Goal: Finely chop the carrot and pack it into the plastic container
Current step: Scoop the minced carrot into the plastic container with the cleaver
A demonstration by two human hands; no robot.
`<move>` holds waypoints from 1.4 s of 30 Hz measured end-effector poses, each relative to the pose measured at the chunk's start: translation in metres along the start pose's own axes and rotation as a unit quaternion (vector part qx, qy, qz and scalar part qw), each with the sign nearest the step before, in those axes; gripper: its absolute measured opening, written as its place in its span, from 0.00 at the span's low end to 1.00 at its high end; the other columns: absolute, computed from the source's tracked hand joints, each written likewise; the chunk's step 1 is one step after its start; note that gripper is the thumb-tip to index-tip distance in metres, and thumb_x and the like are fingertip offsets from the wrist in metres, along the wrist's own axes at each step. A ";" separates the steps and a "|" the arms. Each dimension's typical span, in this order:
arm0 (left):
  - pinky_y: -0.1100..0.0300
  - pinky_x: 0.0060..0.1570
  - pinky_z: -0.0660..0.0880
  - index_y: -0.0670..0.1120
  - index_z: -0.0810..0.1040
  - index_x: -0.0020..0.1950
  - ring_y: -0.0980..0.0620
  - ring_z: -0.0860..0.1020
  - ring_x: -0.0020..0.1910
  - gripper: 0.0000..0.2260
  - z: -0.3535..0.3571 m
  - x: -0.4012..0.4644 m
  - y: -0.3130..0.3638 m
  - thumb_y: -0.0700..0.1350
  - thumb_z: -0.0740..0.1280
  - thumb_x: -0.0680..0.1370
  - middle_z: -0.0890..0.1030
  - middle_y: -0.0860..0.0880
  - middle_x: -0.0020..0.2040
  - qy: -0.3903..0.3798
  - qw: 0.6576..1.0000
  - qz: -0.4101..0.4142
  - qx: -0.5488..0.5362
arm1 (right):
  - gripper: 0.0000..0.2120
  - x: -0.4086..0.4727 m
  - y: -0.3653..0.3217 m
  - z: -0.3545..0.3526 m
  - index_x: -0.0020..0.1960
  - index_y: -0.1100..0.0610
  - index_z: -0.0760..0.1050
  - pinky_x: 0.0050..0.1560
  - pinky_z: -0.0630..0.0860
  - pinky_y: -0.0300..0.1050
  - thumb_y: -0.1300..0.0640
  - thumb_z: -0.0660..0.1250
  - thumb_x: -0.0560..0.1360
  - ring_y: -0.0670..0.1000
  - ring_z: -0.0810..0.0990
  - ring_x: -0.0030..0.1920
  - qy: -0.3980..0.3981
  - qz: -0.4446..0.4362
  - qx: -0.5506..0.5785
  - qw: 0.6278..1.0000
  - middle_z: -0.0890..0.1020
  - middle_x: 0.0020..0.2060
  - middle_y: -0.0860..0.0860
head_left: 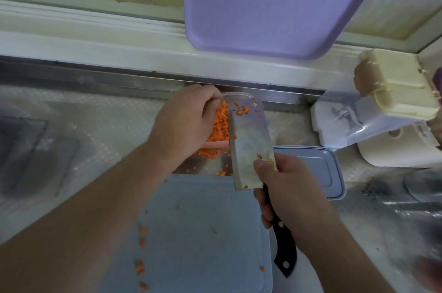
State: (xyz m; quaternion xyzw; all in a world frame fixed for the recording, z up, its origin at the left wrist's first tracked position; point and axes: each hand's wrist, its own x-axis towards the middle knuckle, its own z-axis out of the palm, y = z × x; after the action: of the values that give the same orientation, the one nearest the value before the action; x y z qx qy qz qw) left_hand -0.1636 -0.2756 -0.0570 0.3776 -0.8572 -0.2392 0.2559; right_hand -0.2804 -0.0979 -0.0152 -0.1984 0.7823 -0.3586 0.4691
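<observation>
A clear plastic container (239,96) sits just beyond the cutting board, holding finely chopped carrot (221,125). My left hand (186,120) hovers over its left side with the fingers curled down into the carrot bits. My right hand (287,187) grips the black handle of a cleaver (248,142), whose broad blade lies flat over the container's right edge with a few carrot bits stuck on it. More carrot bits lie spilled in front of the container (210,154) and along the pale blue cutting board (191,233).
The container's lid (320,168) lies to the right of the cleaver. A purple board (275,5) leans on the wall behind. White and cream plastic boxes (394,91) stand at the right. Folded clear plastic lies at the left.
</observation>
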 end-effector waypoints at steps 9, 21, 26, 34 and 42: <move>0.59 0.53 0.77 0.51 0.86 0.54 0.59 0.79 0.50 0.05 0.002 -0.006 -0.005 0.45 0.73 0.79 0.82 0.58 0.52 -0.023 0.999 0.038 -0.012 | 0.14 0.000 -0.002 -0.002 0.48 0.64 0.74 0.23 0.72 0.45 0.53 0.61 0.84 0.54 0.71 0.21 0.031 -0.026 -0.038 0.998 0.76 0.25 0.56; 0.69 0.40 0.70 0.52 0.84 0.50 0.59 0.76 0.40 0.03 -0.018 -0.028 -0.003 0.49 0.71 0.81 0.81 0.59 0.44 -0.044 0.998 -0.015 0.051 | 0.14 -0.005 0.009 -0.008 0.46 0.61 0.77 0.23 0.72 0.45 0.53 0.61 0.84 0.55 0.71 0.22 0.030 -0.035 -0.031 0.998 0.76 0.25 0.56; 0.64 0.40 0.71 0.54 0.84 0.50 0.60 0.76 0.42 0.04 -0.020 -0.029 -0.006 0.48 0.69 0.82 0.82 0.58 0.46 -0.087 0.994 -0.022 0.064 | 0.15 -0.007 0.012 -0.010 0.44 0.61 0.76 0.24 0.73 0.46 0.54 0.60 0.85 0.55 0.72 0.23 0.025 -0.033 -0.026 0.999 0.76 0.26 0.56; 0.57 0.50 0.72 0.51 0.84 0.49 0.56 0.74 0.46 0.04 -0.027 -0.044 0.000 0.43 0.70 0.80 0.80 0.57 0.45 -0.029 0.997 0.039 0.053 | 0.15 -0.020 0.021 -0.012 0.44 0.62 0.74 0.23 0.71 0.45 0.54 0.60 0.84 0.55 0.70 0.22 0.033 -0.049 -0.011 0.998 0.74 0.25 0.56; 0.52 0.44 0.79 0.48 0.82 0.57 0.49 0.77 0.53 0.08 -0.007 -0.100 -0.004 0.44 0.66 0.80 0.81 0.51 0.53 -0.035 0.993 -0.030 0.109 | 0.17 -0.051 0.050 -0.011 0.36 0.57 0.74 0.21 0.67 0.40 0.53 0.62 0.83 0.54 0.71 0.19 0.009 -0.016 -0.030 0.999 0.76 0.23 0.56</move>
State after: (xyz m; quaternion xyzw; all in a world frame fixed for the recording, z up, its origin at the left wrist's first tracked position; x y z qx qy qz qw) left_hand -0.0990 -0.2028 -0.0795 0.4202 -0.8748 -0.1650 0.1757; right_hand -0.2644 -0.0273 -0.0193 -0.2216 0.7939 -0.3441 0.4497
